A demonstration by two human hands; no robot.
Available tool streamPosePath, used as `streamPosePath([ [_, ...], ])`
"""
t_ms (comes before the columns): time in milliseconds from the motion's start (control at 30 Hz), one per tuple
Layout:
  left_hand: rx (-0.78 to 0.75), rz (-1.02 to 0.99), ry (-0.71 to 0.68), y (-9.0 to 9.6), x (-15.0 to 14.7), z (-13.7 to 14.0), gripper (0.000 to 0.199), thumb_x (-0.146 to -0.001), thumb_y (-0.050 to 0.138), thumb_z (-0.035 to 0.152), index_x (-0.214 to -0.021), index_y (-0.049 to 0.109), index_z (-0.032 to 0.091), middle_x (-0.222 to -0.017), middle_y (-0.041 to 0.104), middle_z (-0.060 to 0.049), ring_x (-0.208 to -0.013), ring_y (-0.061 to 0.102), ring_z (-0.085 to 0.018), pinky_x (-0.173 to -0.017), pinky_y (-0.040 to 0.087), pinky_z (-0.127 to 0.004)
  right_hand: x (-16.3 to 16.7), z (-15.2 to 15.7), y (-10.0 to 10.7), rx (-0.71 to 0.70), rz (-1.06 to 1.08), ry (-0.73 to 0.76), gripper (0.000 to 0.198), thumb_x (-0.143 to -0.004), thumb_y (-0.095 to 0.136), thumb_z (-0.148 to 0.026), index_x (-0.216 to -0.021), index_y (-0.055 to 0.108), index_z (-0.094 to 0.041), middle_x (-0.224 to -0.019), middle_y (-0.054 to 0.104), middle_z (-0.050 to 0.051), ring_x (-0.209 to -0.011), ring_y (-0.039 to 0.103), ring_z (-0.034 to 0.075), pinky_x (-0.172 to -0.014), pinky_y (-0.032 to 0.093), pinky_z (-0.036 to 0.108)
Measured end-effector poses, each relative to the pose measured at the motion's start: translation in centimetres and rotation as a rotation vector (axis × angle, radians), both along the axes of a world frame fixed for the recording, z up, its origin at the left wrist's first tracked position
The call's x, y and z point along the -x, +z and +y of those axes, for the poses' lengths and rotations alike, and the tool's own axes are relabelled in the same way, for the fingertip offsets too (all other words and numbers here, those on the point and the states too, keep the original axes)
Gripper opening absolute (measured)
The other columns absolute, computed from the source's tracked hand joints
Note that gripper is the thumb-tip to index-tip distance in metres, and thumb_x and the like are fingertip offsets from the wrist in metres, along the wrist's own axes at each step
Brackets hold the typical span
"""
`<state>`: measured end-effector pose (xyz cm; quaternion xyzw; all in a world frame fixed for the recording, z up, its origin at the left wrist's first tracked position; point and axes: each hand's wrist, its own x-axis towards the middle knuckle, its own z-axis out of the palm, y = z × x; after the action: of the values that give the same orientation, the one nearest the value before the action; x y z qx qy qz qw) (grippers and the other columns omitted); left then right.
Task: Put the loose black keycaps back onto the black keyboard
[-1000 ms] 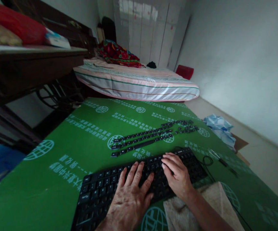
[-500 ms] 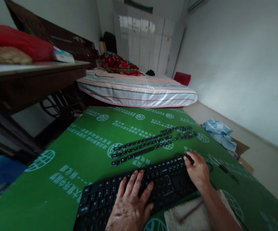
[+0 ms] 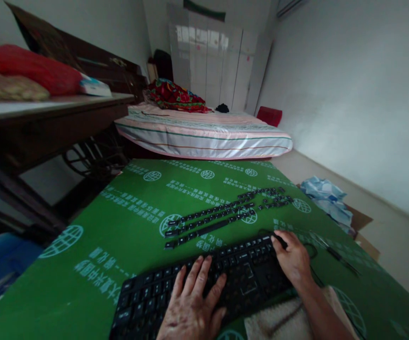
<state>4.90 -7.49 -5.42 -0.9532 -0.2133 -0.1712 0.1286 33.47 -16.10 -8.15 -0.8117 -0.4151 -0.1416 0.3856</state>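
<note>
A black keyboard (image 3: 237, 281) lies at a slant near the front of the table, with several keys off along its near right part. My left hand (image 3: 193, 302) rests flat on its middle, fingers stretched over the keys. At the far right corner, my right hand (image 3: 292, 257) grips the keyboard's edge between thumb and fingers. Beyond the keyboard, loose black keycaps (image 3: 204, 218) are laid out in several rows. A beige cloth (image 3: 275, 321) lies by the near edge, partly under my right forearm.
The green printed table (image 3: 119, 222) bears thin tools (image 3: 335, 252) at the right, near a black cable (image 3: 312, 250). A bed (image 3: 204, 137) stands beyond it. To the left is a dark desk (image 3: 48, 113); crumpled blue-white material (image 3: 326, 193) lies off the right edge.
The view has shifted slightly, so the scene sits a little lower. Both hands keep the same places on the keyboard.
</note>
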Motion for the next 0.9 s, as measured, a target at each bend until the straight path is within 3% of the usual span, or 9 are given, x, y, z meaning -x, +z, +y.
streamPosePath([
  [200, 0.017, -0.002, 0.009, 0.0, 0.7, 0.5, 0.054, -0.079, 0.061, 0.045, -0.131, 0.046, 0.039, -0.14, 0.044, -0.011, -0.126, 0.043, -0.031, -0.097, 0.038, -0.049, 0.3, 0.1, -0.3, -0.003, 0.06, 0.027, 0.031, -0.083, 0.05, -0.041, -0.094, 0.068, -0.018, -0.098, 0.069, 0.01, -0.083, 0.066, 0.022, -0.067, 0.055, 0.034],
  [467, -0.006, -0.052, 0.03, -2.1, 1.5, 1.4, 0.059, -0.076, 0.063, 0.044, -0.132, 0.044, 0.041, -0.145, 0.038, -0.008, -0.129, 0.038, -0.031, -0.101, 0.032, -0.05, 0.6, 0.4, -0.5, -0.045, 0.129, 0.085, 0.028, -0.082, 0.052, -0.04, -0.094, 0.068, -0.019, -0.098, 0.07, 0.008, -0.091, 0.066, 0.022, -0.08, 0.054, 0.036],
  [900, -0.144, -0.162, -0.059, -2.7, 1.8, 3.0, 0.052, -0.075, 0.056, 0.053, -0.126, 0.05, 0.042, -0.134, 0.051, -0.002, -0.121, 0.046, -0.025, -0.104, 0.025, -0.039, 0.9, 0.5, -0.8, -0.02, 0.174, 0.095, 0.028, -0.082, 0.052, -0.041, -0.091, 0.069, -0.022, -0.099, 0.071, 0.007, -0.092, 0.066, 0.021, -0.087, 0.052, 0.037],
])
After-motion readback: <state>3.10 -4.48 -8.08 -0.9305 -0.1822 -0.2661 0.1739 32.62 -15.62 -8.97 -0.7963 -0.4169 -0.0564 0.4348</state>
